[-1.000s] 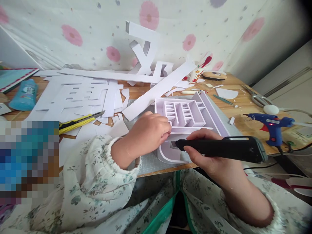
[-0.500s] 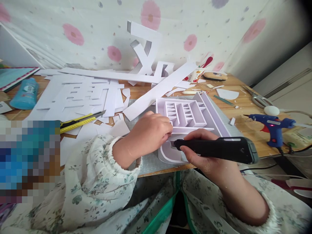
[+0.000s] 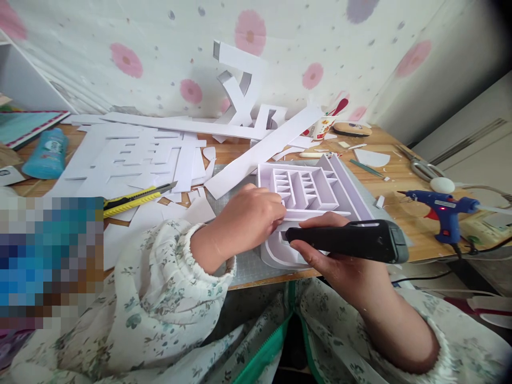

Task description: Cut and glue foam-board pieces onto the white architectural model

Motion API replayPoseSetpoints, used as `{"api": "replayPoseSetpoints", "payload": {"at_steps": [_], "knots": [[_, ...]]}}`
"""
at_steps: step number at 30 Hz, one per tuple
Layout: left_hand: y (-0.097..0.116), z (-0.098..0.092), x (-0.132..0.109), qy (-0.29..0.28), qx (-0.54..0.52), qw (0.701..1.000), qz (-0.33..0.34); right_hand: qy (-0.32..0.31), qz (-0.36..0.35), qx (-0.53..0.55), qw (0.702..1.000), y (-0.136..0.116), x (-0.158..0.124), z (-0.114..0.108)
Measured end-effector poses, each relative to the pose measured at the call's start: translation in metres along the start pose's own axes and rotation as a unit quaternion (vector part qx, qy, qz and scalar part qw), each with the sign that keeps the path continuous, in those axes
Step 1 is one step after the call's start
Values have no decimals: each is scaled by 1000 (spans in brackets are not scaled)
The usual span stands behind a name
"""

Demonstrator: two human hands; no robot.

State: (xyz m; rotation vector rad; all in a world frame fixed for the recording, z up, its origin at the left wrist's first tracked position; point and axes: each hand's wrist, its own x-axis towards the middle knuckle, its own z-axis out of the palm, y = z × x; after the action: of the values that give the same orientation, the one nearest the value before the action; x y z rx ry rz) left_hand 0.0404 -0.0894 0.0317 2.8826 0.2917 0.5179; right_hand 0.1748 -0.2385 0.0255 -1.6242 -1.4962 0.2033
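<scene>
A white foam-board letter-like form (image 3: 304, 214) with walls and narrow inner compartments lies on the grey cutting mat (image 3: 244, 266). My left hand (image 3: 256, 216) is closed at the form's left side, its fingers pinching the white wall there; the fingertips are partly hidden. In my right hand (image 3: 340, 261) is a black utility knife (image 3: 348, 240), held nearly level with its tip pointing left. That tip sits over the curved lower part of the form, close to my left fingers. Whether the blade touches the board I cannot tell.
A blue glue gun (image 3: 448, 208) with a red light stands at the right, near scissors (image 3: 426, 169). A yellow cutter (image 3: 136, 201) rests on white board scraps (image 3: 120, 160) at the left. A blue bottle (image 3: 47, 153) lies beyond. Long white strips (image 3: 264, 144) lie behind the form.
My right hand and the knife have shifted slightly left, and the knife's rear end sits a little lower. My left hand keeps its grip on the form. The whole view has shifted slightly.
</scene>
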Motion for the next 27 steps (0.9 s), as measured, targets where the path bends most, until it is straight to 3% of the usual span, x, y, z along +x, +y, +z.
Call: {"api": "replayPoseSetpoints", "payload": {"at_steps": [17,23,27], "knots": [[-2,0,0,-3,-13,1000,1,-50,-28,-24,998,-23,17,-20],[-1,-1,-1,-5,-19,1000,-9,-41,-46,-56,997,-31,21,-26],[0,-1,0,8,-25,1000,-11,16,-59,-61,996,-36,18,-42]]}}
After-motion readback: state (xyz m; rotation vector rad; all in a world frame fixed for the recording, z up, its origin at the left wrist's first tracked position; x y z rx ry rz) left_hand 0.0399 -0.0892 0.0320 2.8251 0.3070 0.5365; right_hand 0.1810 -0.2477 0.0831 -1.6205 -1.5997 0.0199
